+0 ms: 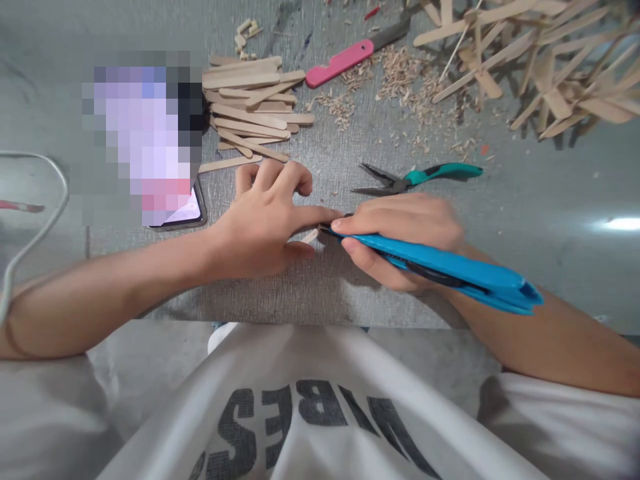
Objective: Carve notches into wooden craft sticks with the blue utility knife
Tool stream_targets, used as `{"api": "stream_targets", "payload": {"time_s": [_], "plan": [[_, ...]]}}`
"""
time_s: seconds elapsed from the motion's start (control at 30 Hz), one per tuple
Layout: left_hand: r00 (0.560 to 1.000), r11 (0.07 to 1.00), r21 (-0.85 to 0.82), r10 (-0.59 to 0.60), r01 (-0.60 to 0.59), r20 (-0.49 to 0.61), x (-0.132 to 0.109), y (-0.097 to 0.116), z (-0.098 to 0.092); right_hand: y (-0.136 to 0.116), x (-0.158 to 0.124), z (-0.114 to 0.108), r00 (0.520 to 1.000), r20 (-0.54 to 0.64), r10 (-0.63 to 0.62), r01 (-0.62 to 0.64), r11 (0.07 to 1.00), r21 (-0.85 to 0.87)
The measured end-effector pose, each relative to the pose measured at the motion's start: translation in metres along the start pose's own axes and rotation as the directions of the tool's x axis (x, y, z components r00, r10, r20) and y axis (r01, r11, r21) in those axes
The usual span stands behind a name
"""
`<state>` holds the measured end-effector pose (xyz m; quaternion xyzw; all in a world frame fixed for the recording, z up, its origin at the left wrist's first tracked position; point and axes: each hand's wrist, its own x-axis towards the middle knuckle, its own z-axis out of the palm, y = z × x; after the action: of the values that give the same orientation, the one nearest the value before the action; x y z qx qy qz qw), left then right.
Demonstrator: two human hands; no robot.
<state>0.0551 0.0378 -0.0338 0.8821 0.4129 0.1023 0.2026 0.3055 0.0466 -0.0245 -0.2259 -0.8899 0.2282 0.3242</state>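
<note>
Blue cutter (450, 261) pointing leftward, long axis slanting, right fingers (354, 224) gripping it, left fingers (316, 215) pinching stick (311, 236)

Blue utility knife (465, 267), slanted, blade end leftward; small pale wooden piece (311, 236), partly hidden, near its tip

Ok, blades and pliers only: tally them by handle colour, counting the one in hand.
Blue: 1, the utility knife in the right hand
Pink: 1, the knife lying on the table
Green: 1, the needle-nose pliers
Total: 3
</note>
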Motion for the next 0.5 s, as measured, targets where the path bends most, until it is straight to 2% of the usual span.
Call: {"api": "stream_targets", "payload": {"time_s": [0.27,0.5], "plan": [[1.0,1.0,0.0,0.004,-0.004,0.004,0.0013,-0.0021,0.0019,-0.001,0.002,0.0008,0.993,-0.027,0.115,-0.112,0.99,0.089],[0.999,0.999,-0.037,-0.027,0.026,-0.042,-0.0001,-0.0014,0.002,-0.0019,-0.0055,0.0082,0.97,-0.173,0.172,-0.153,0.981,0.115]]}}
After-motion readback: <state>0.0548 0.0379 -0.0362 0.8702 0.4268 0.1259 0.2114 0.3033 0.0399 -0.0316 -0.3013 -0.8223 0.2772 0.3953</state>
